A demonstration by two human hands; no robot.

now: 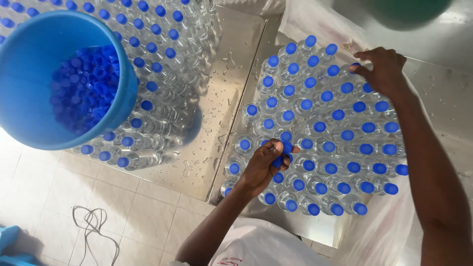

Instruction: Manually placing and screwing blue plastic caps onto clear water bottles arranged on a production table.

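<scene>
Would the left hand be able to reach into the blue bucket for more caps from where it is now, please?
Probably yes. The left hand grips a cap among the bottles, and only wet steel tabletop and capped bottles lie between it and the open-topped blue bucket of loose caps.

Clear bottles (325,133), upright, packed in tight cluster on wet steel table; nearly all blue-capped. One blue cap (286,148) pinched in fingers at cluster's near-left edge. Far-right bottle (355,69) touched on top.

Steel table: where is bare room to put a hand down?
A wet bare strip of the steel table runs between the left bottles and the right bottles. The right group is tightly packed under the left hand and right hand.
</scene>
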